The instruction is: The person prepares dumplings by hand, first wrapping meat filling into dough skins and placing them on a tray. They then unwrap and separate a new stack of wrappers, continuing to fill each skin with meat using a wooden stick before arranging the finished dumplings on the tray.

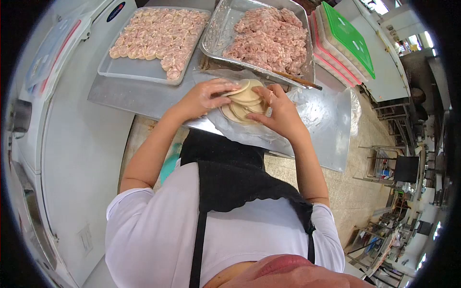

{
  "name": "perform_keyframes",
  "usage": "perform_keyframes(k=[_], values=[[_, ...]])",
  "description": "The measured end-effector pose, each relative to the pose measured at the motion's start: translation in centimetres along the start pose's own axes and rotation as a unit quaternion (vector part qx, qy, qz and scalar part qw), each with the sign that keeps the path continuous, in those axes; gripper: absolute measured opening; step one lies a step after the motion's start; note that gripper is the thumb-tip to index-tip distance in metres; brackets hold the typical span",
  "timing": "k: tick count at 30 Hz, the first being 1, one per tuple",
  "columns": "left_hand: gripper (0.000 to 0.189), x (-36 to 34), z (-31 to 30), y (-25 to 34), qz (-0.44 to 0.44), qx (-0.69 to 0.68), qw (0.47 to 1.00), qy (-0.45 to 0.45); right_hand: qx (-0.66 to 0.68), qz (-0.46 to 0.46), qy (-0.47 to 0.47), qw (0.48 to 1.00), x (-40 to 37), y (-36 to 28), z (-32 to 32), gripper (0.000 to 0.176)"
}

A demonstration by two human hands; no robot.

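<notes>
A loose stack of round, pale dumpling wrappers (245,102) lies on a clear plastic sheet (254,134) near the table edge. From the left, my left hand (207,98) pinches the rim of a top wrapper between thumb and fingers. My right hand (281,111) curls round the other side of the stack, its fingertips and thumb gripping the wrappers. Just beyond, a metal tray (216,36) holds a large mound of ground meat filling (269,41). A thin wooden stick (297,80) rests along its near rim.
A shallow plastic tray (139,73) at the far left bears rows of filled dumplings (153,36). Stacked containers, the top one with a green lid (348,38), stand right of the meat. The metal table (331,129) ends close to my black apron (230,177). A white appliance (81,158) stands left.
</notes>
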State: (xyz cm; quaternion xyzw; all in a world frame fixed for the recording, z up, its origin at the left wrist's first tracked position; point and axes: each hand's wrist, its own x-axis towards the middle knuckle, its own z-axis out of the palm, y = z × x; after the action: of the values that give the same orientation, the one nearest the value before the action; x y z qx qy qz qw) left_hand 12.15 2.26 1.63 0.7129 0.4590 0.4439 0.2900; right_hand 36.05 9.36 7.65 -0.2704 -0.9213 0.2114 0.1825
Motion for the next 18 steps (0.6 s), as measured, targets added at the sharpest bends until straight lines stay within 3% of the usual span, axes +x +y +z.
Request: perform_keyframes(k=[3, 4, 5, 7, 8, 9, 10, 11, 12, 14, 15, 17, 18], values=[[0.033, -1.4, -1.0, -1.8, -0.083, 0.017, 0.996, 0.029, -0.112, -0.029, -0.03, 0.993, 0.7, -1.0, -1.1, 0.051], [0.031, -1.6, -0.8, -1.6, -0.079, 0.042, 0.989, 0.115, -0.132, -0.07, -0.037, 0.988, 0.9, -1.1, -1.3, 0.048], [0.031, -1.4, -0.7, -1.9, -0.08, 0.042, 0.989, 0.114, -0.152, -0.109, -0.043, 0.981, 1.0, -1.0, -1.4, 0.045], [0.03, -0.9, -0.6, -2.2, 0.022, 0.196, 0.963, 0.185, -0.134, -0.099, -0.056, 0.984, 1.3, -0.4, -1.4, 0.042], [0.03, -1.1, -0.4, -2.0, 0.023, 0.197, 0.963, 0.184, -0.117, -0.091, -0.069, 0.987, 1.5, 0.0, -1.4, 0.038], [0.032, -1.0, -0.2, -0.6, 0.012, 0.211, 0.973, 0.091, -0.117, -0.091, -0.066, 0.987, 1.5, 0.7, -0.9, 0.038], [0.034, -1.0, -0.1, 0.4, 0.001, 0.225, 0.974, -0.003, -0.085, -0.079, -0.04, 0.992, 1.4, 1.6, -0.2, 0.034], [0.034, -1.0, 0.1, 0.8, 0.003, 0.227, 0.974, -0.003, -0.054, -0.068, -0.014, 0.996, 1.3, 2.4, 0.1, 0.031], [0.038, -1.0, 0.3, 1.2, -0.019, 0.192, 0.981, 0.002, -0.054, -0.068, -0.011, 0.996, 1.3, 2.6, -0.3, 0.031], [0.042, -0.7, 0.3, 1.5, -0.036, 0.158, 0.987, 0.003, 0.059, 0.088, 0.021, 0.994, 0.8, 3.3, -1.4, 0.026], [0.047, -0.4, 0.0, 1.6, -0.019, 0.193, 0.98, 0.046, 0.057, 0.089, 0.024, 0.994, 0.5, 4.1, -1.7, 0.026], [0.053, 0.5, -0.2, 2.3, 0.0, 0.227, 0.97, 0.088, 0.257, 0.103, 0.121, 0.953, -0.2, 5.9, -1.6, 0.026], [0.058, 1.5, 0.0, 2.9, 0.008, 0.195, 0.975, 0.104, 0.303, 0.118, 0.123, 0.937, -0.3, 5.9, -1.9, 0.028]])
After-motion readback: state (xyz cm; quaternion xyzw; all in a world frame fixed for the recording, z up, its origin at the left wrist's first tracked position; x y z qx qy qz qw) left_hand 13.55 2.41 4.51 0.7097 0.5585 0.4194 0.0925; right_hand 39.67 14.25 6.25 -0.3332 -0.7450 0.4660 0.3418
